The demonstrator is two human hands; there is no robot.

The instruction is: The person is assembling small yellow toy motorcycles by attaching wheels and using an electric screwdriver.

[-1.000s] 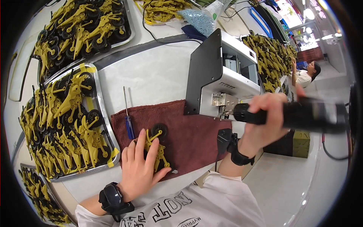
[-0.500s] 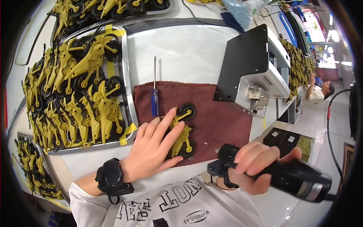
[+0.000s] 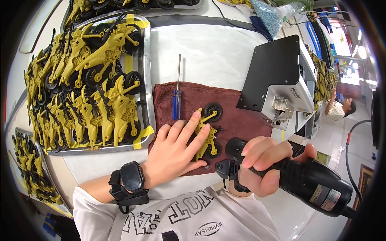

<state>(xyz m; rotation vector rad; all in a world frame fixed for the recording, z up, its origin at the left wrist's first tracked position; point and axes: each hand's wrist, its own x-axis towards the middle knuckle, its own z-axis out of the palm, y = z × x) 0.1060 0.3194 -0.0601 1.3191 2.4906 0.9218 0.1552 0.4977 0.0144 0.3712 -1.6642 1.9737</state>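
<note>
Left hand [image 3: 173,144]: fingers spread; bike [image 3: 208,138] is pinned beneath, seemingly for steadiness.
Right hand [image 3: 263,164]: clamped on power tool [image 3: 307,180].
Cloth [image 3: 237,124]: laid under left hand, likely as padding.

Up at eleven o'clock, there's a blue-handled screwdriver [image 3: 177,102], grip on the maroon cloth [image 3: 249,114], shaft running toward twelve over the white sheet [image 3: 213,52]! Round to one o'clock, a clear bag of pale blue pellets [image 3: 268,20] bulges beside a dark blue item [image 3: 261,29], and out at three, here's a white-shirted co-worker [image 3: 337,110], with ceiling lights [image 3: 362,52] glowing at two.
</note>
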